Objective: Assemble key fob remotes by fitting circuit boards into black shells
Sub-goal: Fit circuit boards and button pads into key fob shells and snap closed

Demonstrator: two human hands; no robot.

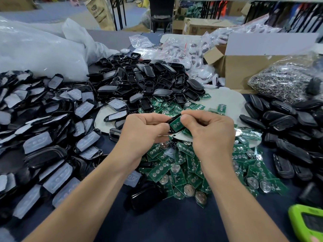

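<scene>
Dark worktable (pixel 166 222) heaped with parts: at centre the left hand (pixel 145 130) grips a black shell (pixel 170 120) while the right hand (pixel 209 130) pinches a green circuit board (pixel 175 125) into it, with loose boards (pixel 183 165) at 6 o'clock and empty shells (pixel 148 79) at 12 suggesting most work remains.

I note one black shell (pixel 172 120) held tilted between left hand (pixel 145 130) and right hand (pixel 209 131). A green circuit board (pixel 176 125) with round contact pads sits in its open face. Below: loose pile of green boards (pixel 188 165). Beyond: heap of empty black shells (pixel 148 79).
</scene>
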